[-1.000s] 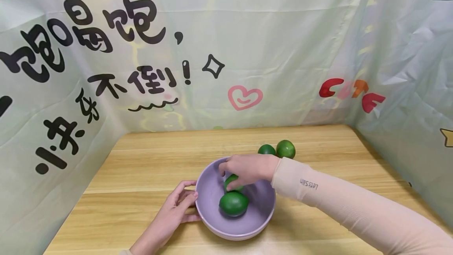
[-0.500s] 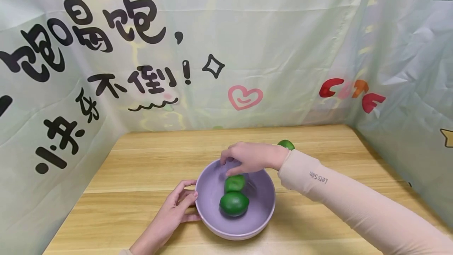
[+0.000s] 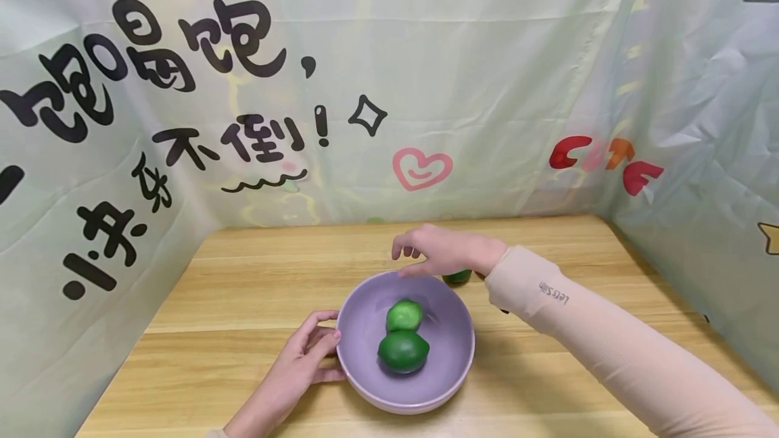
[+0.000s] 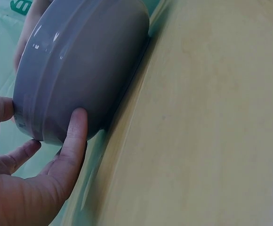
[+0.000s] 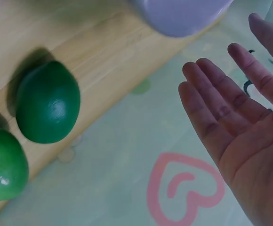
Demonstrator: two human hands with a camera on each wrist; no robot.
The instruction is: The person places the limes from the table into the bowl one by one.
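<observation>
A lilac bowl stands on the table with two limes inside: a lighter one behind and a darker one in front, touching. My left hand rests its fingertips against the bowl's left outer wall, thumb by the rim; the left wrist view has the fingers extended along it. Above the far rim hovers my right hand, fingers loosely bent, holding nothing. Two more limes lie beyond the bowl: the right wrist view has a dark lime and a lighter lime. My right hand and sleeve mostly hide them from the head view.
The wooden table ends at a printed cloth backdrop, which surrounds it at the back and sides. A pale sleeve covers the right arm, which reaches across the table's right part.
My right hand has risen out of the bowl and moved back and slightly right, uncovering the lighter lime inside it. The left hand and the bowl stay where they were.
</observation>
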